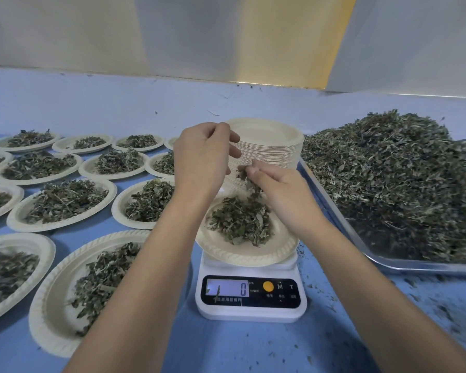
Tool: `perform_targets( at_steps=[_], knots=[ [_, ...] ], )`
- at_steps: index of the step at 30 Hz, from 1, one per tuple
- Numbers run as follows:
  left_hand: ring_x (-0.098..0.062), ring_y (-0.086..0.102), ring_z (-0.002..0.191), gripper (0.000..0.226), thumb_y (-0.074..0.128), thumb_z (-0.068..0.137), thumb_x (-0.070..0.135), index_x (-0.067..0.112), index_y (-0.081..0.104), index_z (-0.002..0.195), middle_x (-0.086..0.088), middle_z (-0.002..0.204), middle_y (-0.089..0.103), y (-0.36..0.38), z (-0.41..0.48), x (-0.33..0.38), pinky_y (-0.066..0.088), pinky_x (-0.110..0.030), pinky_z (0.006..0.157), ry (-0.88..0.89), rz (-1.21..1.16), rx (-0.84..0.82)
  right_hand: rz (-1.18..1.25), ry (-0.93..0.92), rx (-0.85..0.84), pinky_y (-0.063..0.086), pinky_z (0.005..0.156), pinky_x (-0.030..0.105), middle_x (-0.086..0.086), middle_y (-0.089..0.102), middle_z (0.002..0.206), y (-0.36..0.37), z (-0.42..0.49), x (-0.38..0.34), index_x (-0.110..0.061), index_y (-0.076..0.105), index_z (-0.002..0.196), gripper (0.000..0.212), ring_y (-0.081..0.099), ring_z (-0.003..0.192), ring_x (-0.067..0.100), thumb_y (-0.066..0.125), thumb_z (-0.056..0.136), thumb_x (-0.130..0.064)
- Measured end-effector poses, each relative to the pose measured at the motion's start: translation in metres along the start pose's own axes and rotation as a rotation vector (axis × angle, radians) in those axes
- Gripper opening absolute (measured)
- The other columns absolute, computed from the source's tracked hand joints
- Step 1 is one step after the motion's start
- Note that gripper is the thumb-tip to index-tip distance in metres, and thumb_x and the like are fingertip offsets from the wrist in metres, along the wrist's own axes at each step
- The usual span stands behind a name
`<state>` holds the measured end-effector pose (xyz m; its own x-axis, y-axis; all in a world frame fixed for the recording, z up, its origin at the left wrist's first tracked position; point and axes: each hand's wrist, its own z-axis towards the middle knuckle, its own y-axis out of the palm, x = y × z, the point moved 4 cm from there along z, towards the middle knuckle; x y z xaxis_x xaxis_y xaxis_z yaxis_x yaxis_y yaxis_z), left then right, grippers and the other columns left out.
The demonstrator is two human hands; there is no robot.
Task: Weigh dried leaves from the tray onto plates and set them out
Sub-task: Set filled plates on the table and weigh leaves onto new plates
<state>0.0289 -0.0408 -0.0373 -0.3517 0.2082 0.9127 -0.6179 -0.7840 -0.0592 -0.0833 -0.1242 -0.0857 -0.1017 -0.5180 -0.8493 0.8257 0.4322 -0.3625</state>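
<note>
Pinches clump of dried leaves [249, 181] in right hand [277, 189], just above plate [240, 255] on scale [250, 294]. Holds left hand [205, 154] raised before stack of plates [269, 141], fingers curled; cannot tell whether gripping anything. Leaf heap [393, 179] in tray [334, 208] at right; filled plates [16, 219] at left.

14 filled plates [19, 219], 1 plate stack [269, 157], 1 scale [250, 314], 1 tray [428, 269]
</note>
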Motion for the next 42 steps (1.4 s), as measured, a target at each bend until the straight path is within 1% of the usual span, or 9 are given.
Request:
perform_targets(
  at_steps=[6,9,12,17,20,23,28,37,42],
  knots=[
    [-0.009,0.045,0.035,0.029,0.046,0.09,0.02,0.017,0.067,0.07,0.005,0.055,0.066,0.0,0.0,-0.002,0.04,-0.016,0.046,-0.005,-0.001,-0.007,0.054,-0.031,0.075,0.045,0.072,0.035,0.022,0.066,0.087,-0.005,-0.001,-0.01,-0.001,0.067,0.086,0.036,0.056,0.073,0.024,0.049,0.097,-0.03],
    [-0.008,0.045,0.035,0.029,0.046,0.09,0.02,0.017,0.067,0.07,0.004,0.056,0.066,0.001,0.0,-0.003,0.04,-0.014,0.044,-0.007,-0.002,-0.005,0.053,-0.036,0.068,0.033,0.068,0.03,0.005,0.048,0.074,-0.004,-0.002,-0.009,0.006,0.062,0.086,0.039,0.044,0.071,0.012,0.048,0.098,-0.028],
    [-0.007,0.045,0.035,0.029,0.046,0.09,0.021,0.016,0.068,0.072,0.003,0.058,0.068,0.0,0.001,-0.004,0.04,-0.013,0.043,-0.013,0.001,0.004,0.104,-0.053,0.093,0.043,0.074,0.022,-0.015,0.065,0.077,-0.005,-0.001,-0.012,-0.023,0.072,0.086,0.027,0.056,0.076,-0.002,0.048,0.099,-0.026],
    [-0.008,0.045,0.035,0.029,0.046,0.09,0.021,0.015,0.068,0.073,0.002,0.06,0.068,0.0,0.001,-0.005,0.041,-0.014,0.044,-0.015,0.017,0.003,0.125,-0.153,0.121,0.038,0.067,0.02,0.015,0.063,0.081,-0.005,-0.003,-0.017,-0.02,0.07,0.086,0.027,0.048,0.072,0.001,0.047,0.1,-0.024],
    [-0.008,0.045,0.036,0.029,0.046,0.09,0.021,0.014,0.068,0.074,0.001,0.061,0.068,0.0,0.001,-0.004,0.041,-0.013,0.044,-0.011,0.021,0.001,0.137,-0.19,0.126,0.038,0.066,0.011,-0.009,0.064,0.07,-0.006,-0.004,-0.019,-0.031,0.067,0.08,0.029,0.049,0.068,-0.005,0.048,0.1,-0.023],
    [-0.008,0.044,0.035,0.029,0.046,0.09,0.02,0.014,0.068,0.074,0.0,0.061,0.068,0.0,0.001,-0.005,0.041,-0.013,0.044,-0.015,0.024,0.003,0.122,-0.156,0.12,0.038,0.069,0.024,0.015,0.06,0.077,-0.006,-0.003,-0.015,-0.013,0.069,0.084,0.029,0.047,0.073,0.003,0.048,0.099,-0.025],
    [-0.009,0.045,0.036,0.029,0.046,0.09,0.02,0.015,0.067,0.072,0.001,0.06,0.068,-0.001,0.001,-0.005,0.042,-0.015,0.045,-0.014,0.021,0.003,0.11,-0.031,0.035,0.043,0.091,0.017,-0.02,0.07,0.098,-0.003,-0.001,-0.009,-0.033,0.071,0.098,0.017,0.06,0.101,-0.006,0.056,0.093,-0.027],
    [-0.006,0.045,0.035,0.028,0.046,0.089,0.019,0.016,0.067,0.071,0.002,0.059,0.068,0.0,0.001,-0.007,0.04,-0.012,0.043,-0.008,0.034,0.0,0.209,-0.005,0.098,0.047,0.098,0.028,-0.007,0.071,0.097,-0.008,0.001,-0.005,-0.018,0.058,0.124,0.034,0.065,0.102,0.008,0.038,0.1,-0.007],
    [-0.006,0.045,0.035,0.028,0.045,0.088,0.019,0.017,0.067,0.071,0.005,0.058,0.068,0.002,0.0,-0.009,0.041,-0.014,0.045,0.001,0.042,-0.012,0.144,-0.012,-0.051,0.04,0.106,0.03,-0.007,0.063,0.123,0.0,-0.001,-0.007,-0.032,0.064,0.11,0.047,0.057,0.115,0.004,0.042,0.089,0.004]
  ],
)
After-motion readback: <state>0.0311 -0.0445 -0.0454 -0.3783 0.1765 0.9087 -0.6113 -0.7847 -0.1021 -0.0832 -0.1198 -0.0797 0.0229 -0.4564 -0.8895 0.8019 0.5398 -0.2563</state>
